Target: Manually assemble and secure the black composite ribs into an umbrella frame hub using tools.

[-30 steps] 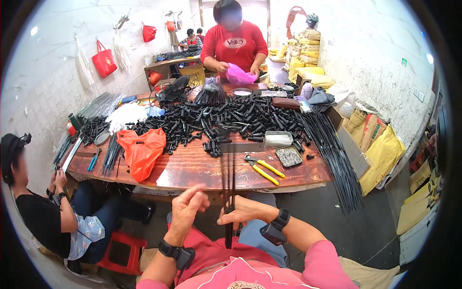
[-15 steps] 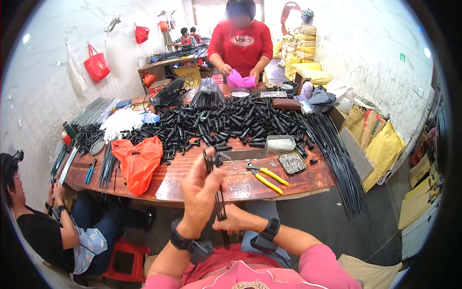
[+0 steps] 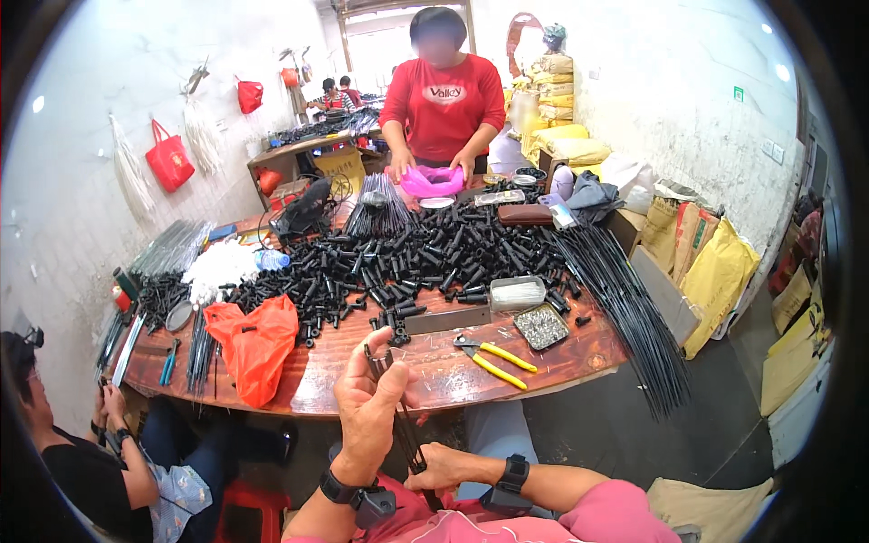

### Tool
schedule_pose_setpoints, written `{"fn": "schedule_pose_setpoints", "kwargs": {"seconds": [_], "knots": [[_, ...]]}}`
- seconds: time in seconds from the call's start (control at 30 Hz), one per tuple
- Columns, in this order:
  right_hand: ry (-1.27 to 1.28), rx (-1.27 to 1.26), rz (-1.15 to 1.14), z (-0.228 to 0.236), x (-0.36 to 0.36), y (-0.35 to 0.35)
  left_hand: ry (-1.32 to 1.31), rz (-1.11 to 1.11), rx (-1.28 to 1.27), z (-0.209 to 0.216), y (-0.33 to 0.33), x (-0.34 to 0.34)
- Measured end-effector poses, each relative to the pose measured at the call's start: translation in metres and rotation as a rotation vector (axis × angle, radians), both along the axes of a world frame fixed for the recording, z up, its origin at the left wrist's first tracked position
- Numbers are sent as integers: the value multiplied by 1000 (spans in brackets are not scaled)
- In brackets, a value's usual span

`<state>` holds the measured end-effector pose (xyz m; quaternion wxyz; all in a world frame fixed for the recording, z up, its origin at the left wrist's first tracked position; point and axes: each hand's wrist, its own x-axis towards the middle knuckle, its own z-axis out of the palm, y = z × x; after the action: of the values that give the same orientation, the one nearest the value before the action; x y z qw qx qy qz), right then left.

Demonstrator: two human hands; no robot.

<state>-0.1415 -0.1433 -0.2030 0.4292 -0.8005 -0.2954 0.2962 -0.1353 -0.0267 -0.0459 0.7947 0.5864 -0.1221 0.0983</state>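
Observation:
A slim bundle of thin black metal rods (image 3: 409,443) stands tilted in front of my body. My left hand (image 3: 364,412) has its fingers curled round the upper part, thumb raised along the rods. Lower down, near my lap, my right hand (image 3: 442,466) grips the bundle, its fingers partly hidden. Beyond my hands on the tabletop lie cutting pliers with yellow handles (image 3: 498,365). A flat metal bar (image 3: 446,321) lies behind them, beside a tray of small metal bits (image 3: 541,328).
Black tubular plastic parts (image 3: 425,258) are heaped across the table. An orange plastic bag (image 3: 252,348) lies left, long black rods (image 3: 625,317) right. A clear box (image 3: 517,294) holds thin pale pieces. Across stands a co-worker with a pink bag (image 3: 431,181); another person sits left.
My hands and the rods sit lower in the picture as the view shifts. The co-worker opposite has lowered the pink bag and spread its mouth. Both my hands keep hold of the rods.

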Motion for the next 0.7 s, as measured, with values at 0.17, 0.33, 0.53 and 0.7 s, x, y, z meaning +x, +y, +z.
{"fn": "schedule_pose_setpoints", "kwargs": {"seconds": [0.17,0.33,0.53,0.7], "knots": [[99,-56,114,50,16,-19,34,22,38,-6,7,19],[108,339,-226,115,51,-55,56,11,-15,-16,7,33],[-129,821,-517,151,74,-38,52,-69,46,-23,-11,55],[24,829,-483,146,85,-37,102,-92,98,-28,-13,58]]}}
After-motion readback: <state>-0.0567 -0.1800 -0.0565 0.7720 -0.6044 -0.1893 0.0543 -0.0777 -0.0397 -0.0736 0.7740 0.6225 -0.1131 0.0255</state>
